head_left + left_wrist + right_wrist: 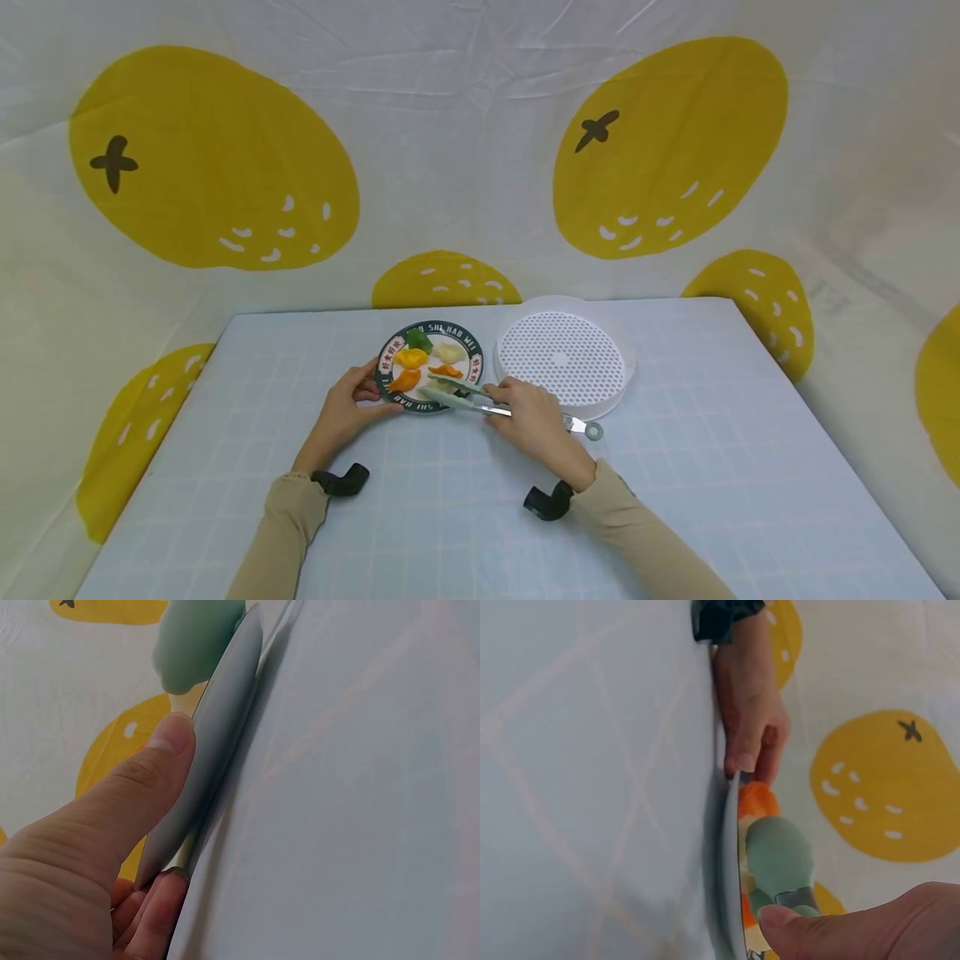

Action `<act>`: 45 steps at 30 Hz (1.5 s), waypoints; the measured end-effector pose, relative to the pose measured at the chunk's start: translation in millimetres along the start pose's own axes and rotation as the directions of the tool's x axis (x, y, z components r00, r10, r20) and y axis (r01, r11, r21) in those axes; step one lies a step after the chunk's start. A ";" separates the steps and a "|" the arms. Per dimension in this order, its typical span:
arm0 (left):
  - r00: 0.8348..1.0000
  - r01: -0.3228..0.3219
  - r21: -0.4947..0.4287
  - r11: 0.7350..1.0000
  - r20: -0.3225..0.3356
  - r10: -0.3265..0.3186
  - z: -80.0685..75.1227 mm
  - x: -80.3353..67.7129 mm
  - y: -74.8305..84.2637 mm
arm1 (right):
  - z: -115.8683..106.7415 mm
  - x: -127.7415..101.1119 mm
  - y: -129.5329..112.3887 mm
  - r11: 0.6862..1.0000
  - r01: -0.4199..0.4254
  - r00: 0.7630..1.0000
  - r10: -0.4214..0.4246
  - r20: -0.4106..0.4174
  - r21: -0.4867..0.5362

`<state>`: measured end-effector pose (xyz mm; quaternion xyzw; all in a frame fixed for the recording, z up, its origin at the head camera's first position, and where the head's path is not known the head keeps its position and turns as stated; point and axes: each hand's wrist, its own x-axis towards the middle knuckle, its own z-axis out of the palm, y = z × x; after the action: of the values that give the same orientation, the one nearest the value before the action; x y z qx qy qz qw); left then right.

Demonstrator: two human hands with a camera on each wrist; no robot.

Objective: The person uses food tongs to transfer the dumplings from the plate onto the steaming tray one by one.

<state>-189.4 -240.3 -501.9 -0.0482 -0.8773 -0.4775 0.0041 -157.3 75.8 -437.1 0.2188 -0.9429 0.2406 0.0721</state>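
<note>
In the head view, a round plate (467,337) with a dark patterned rim bears several dumplings in orange, yellow, green and white, such as the yellow dumpling (411,358). My left hand (347,417) grips the plate's left edge. Its thumb (171,739) lies along the rim, with fingers curled at the underside. My right hand (534,421) holds green-tipped metal tongs (450,398) by the middle. Their tips stand around a pale dumpling at the plate's front, partly hidden by the tongs; whether they pinch it I cannot tell.
Right of the plate stands a white round steamer tray (561,358) full of small holes, close by my right hand. A pale checked cloth covers the table (435,517). Behind the table's back edge hangs a curtain (450,167) with yellow fruit prints.
</note>
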 end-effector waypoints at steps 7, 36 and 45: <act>1.000 -0.006 -0.005 1.000 -0.004 0.006 0.3 -1.8 1.0 | -8.5 -2.3 -3.6 1.000 -0.005 1.000 0.005 -0.022 -0.007; 0.999 0.033 0.028 0.999 -0.006 -0.033 0.2 -3.7 -1.1 | -68.7 -3.4 63.3 0.971 -0.235 0.964 0.228 -0.137 -0.037; 1.000 0.019 0.026 0.999 0.001 -0.019 0.9 -2.5 -0.2 | -76.3 -4.3 91.1 0.945 -0.323 0.938 0.312 -0.150 -0.056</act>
<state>-186.9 -239.8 -502.7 -0.0400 -0.8838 -0.4662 -0.0003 -191.8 186.3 -409.8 0.0434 -0.9674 0.2257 0.1067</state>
